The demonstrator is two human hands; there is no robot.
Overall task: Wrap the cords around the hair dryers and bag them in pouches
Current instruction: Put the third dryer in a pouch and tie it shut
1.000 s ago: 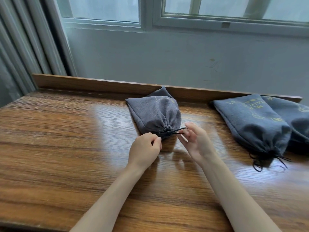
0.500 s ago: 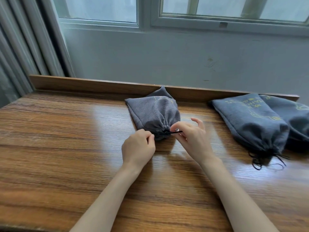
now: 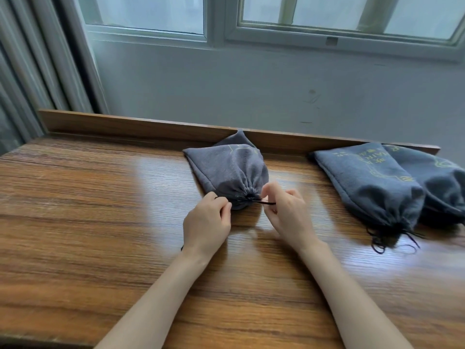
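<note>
Pouch (image 3: pixel 227 172) hides its contents; left hand (image 3: pixel 206 221), right hand (image 3: pixel 289 215) pinch drawstring (image 3: pixel 267 203).

One head-worn camera looks forward and down over the table (image 3: pixel 88 222), facing the wall (image 3: pixel 251 84) and window (image 3: pixel 151 11) behind it. It sits near: the table's close edge shows at bottom left.

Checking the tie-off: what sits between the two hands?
In the head view, the gathered mouth of the pouch and its black drawstring lie between the left hand and the right hand.
</note>
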